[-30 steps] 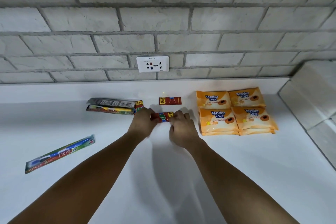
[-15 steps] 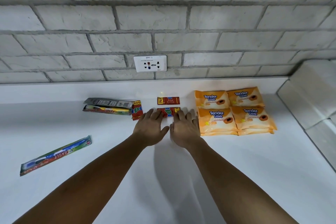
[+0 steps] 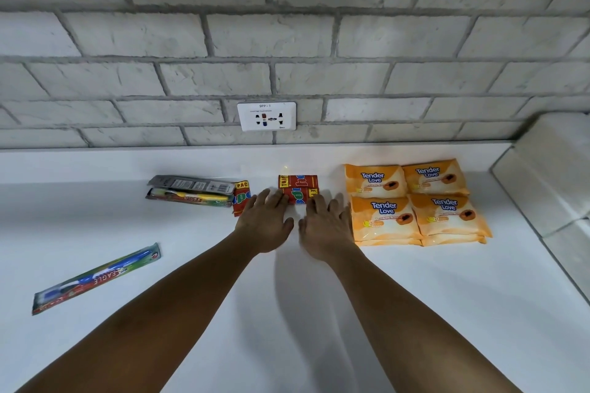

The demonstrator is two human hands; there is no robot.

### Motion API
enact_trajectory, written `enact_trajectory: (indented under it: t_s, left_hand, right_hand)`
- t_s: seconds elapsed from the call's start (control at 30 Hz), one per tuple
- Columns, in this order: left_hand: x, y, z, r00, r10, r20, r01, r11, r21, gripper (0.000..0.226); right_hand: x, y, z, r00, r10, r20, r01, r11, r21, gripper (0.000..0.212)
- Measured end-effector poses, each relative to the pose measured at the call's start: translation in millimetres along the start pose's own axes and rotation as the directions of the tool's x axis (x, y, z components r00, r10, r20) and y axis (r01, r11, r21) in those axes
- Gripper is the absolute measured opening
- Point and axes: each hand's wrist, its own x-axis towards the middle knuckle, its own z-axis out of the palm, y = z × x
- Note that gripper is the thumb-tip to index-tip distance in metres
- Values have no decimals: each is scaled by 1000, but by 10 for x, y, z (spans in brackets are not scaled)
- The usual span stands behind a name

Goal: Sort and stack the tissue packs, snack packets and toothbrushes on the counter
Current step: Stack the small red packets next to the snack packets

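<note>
Near the middle of the white counter, in the head view, both hands lie palm-down with fingers straight and slightly spread, and neither pinches anything. The left hand has its fingertips over the left end of the near red snack packet. The right hand covers that packet's right end with its fingertips. Just beyond lies the far red snack packet, parallel and close against it. A third red snack packet sits further left, against the right end of the toothbrush stack — a grey-backed pack on top of one holding a yellow brush. At near left, well apart and slanted, lies the lone Eagle toothbrush. Just right of the right hand, the Tender Love tissue packs form a two-by-two block — the near pair shows more packs beneath. Behind, a wall socket sits in the grey brick wall.
</note>
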Motion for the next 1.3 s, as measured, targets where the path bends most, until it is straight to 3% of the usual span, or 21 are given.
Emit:
enact_trajectory:
  t_s: [0.17, 0.3, 0.47, 0.7, 1.03, 1.3]
  left_hand:
    - [-109, -93, -130, 974, -202, -101, 198, 979, -49, 55]
    - [-227, -240, -125, 953, -294, -68, 288, 954, -87, 44]
    - [-450, -342, -27, 968, -216, -129, 211, 976, -49, 36]
    - [-734, -469, 176, 972, -64, -227, 63, 998, -11, 23]
    - [-728, -383, 162, 932, 213, -292, -222, 975, 3, 31]
    - [-613, -188, 178, 953, 200, -227, -214, 976, -41, 44]
  right_hand:
    - [-87, -106, -83, 997, -23, -73, 23, 1000, 0, 60]
    - [-118, -230, -90, 993, -71, -97, 74, 997, 29, 60]
    - [-168, -376, -63, 987, -143, -77, 143, 990, 1, 60]
    - [-311, -477, 32, 935, -354, 24, 354, 934, -38, 56]
    - [-433, -301, 24, 956, -290, -37, 288, 957, -44, 57]
    - [-387, -147, 37, 982, -189, 8, 189, 979, -72, 58]
